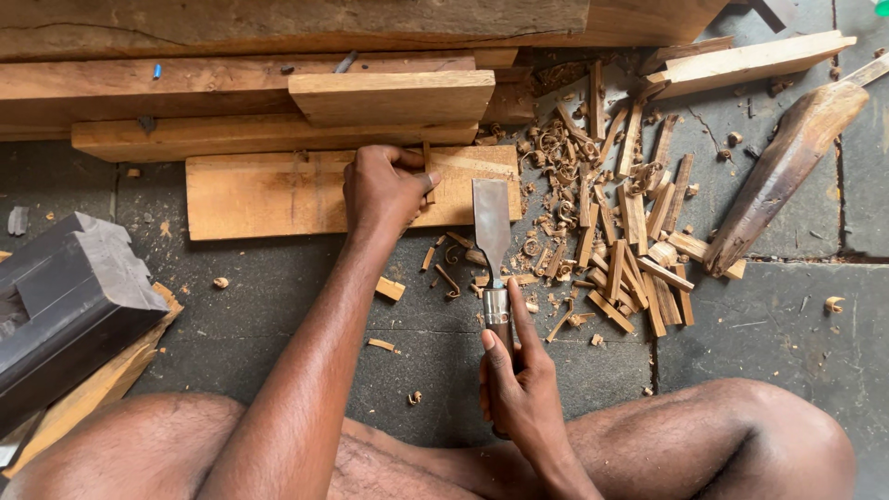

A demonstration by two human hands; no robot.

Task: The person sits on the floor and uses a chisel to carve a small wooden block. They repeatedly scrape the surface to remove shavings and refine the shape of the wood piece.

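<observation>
Dark stone floor (278, 306) fills the head view, with planks stacked along the top edge and shavings strewn to the right. You sit on it with your bare knees at the bottom of the frame.

Your left hand (384, 190) rests on the flat wooden board (269, 194) lying just in front of the stack, its fingers curled together around a thin wooden sliver (428, 171) held upright against the board's top face. Your right hand (519, 384) is clamped on the handle of a broad chisel (492, 231), forefinger stretched along the metal collar, the blade pointing away from you with its edge just beside the board's right end.

To work well here, I judge you should keep the left hand behind the cutting edge, press the board flat against the floor, and steer the blade with that extended forefinger.

Counted: one chisel, one board under your hand, one sliver in your fingers. At least four more planks (389, 97) lie stacked behind. One dark curved timber (787, 167) leans at the right, and one dark grooved block (65, 296) sits at the left. Offcut sticks (639, 250) in the pile are too many and too overlapped to count exactly
</observation>
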